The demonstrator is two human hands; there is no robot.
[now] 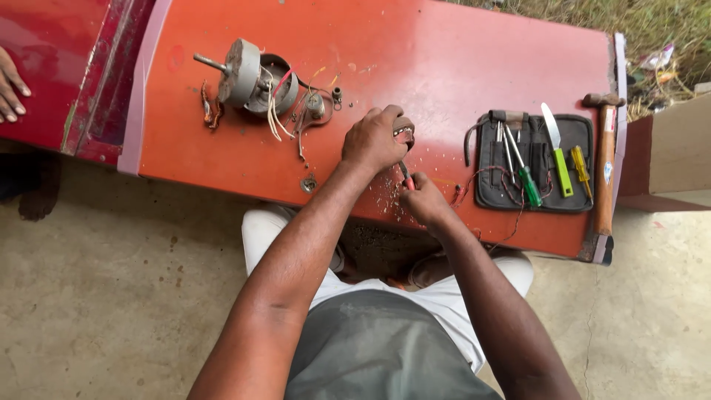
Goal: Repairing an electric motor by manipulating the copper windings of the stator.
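On glossy orange metal, left hand point(374, 139) clamps a small part point(404, 133) — right hand point(422, 198) grips a red-handled tool point(406, 178).

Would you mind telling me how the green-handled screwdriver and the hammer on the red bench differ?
The green-handled screwdriver lies on the black tool pouch; the hammer lies beside the pouch on the bare red bench. The screwdriver has a slim metal shaft and a green handle; the hammer is longer and thicker, with a brown wooden handle and a dark head. Both lie flat, working ends pointing away from the person.
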